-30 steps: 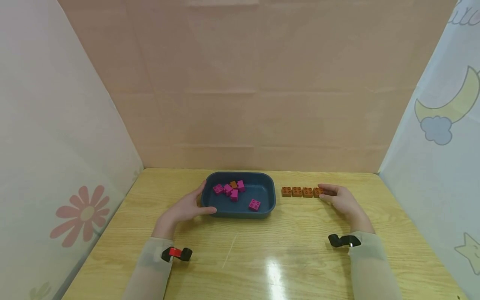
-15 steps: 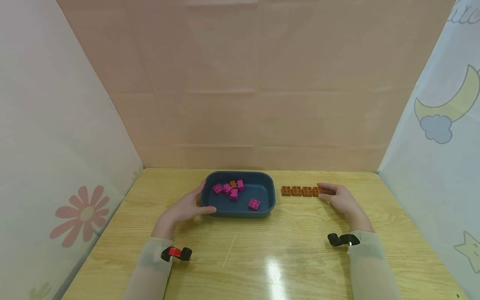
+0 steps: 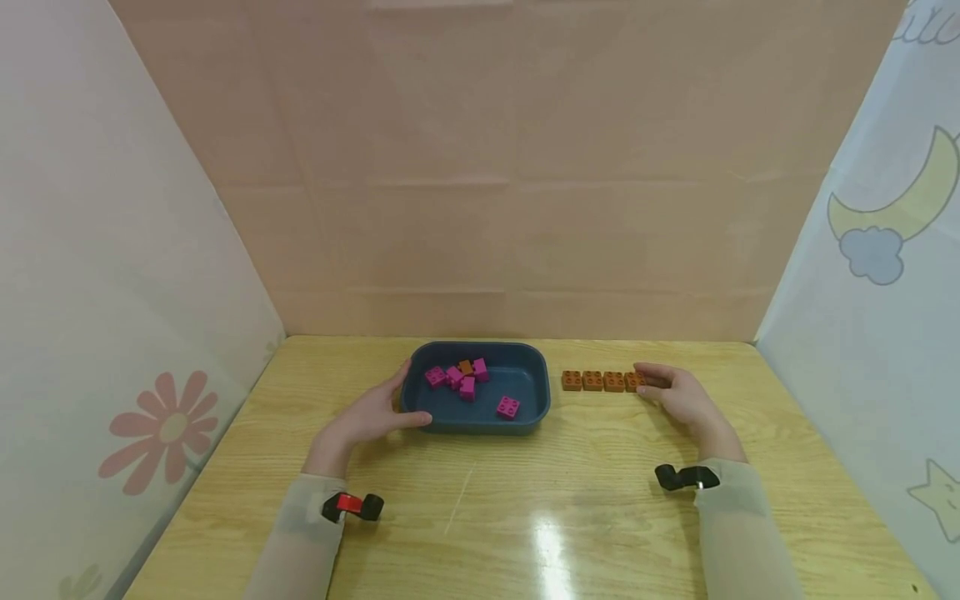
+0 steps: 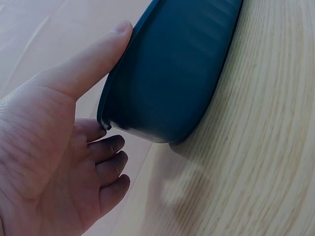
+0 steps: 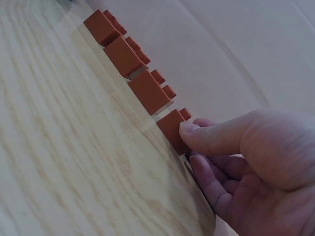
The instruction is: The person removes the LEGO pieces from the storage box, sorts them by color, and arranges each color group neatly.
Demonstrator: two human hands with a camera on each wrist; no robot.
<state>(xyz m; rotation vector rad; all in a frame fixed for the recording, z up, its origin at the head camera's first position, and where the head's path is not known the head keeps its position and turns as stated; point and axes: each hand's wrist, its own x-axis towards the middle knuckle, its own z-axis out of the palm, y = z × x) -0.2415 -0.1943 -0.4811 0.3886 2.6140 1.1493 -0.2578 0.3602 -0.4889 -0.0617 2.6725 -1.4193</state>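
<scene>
My left hand [image 3: 367,414] holds the left end of a dark blue plastic tray [image 3: 543,398], thumb along the front rim and fingers at the back corner. The left wrist view shows the thumb [image 4: 106,51] against the tray's rim [image 4: 167,73], with the other fingers loosely bent below it. Inside the tray lie several magenta toy bricks [image 3: 508,407] and one orange brick [image 3: 466,367]. To the tray's right, several orange bricks [image 3: 592,381] stand in a row, studs up. My right hand [image 3: 682,398] pinches the rightmost orange brick [image 5: 173,129] between thumb and fingers, at the row's end.
A light wooden table [image 3: 487,517] carries everything. Brown paper [image 3: 517,208] hangs behind it, and patterned white sheets stand on both sides. A black band with a dark knob sits on each wrist.
</scene>
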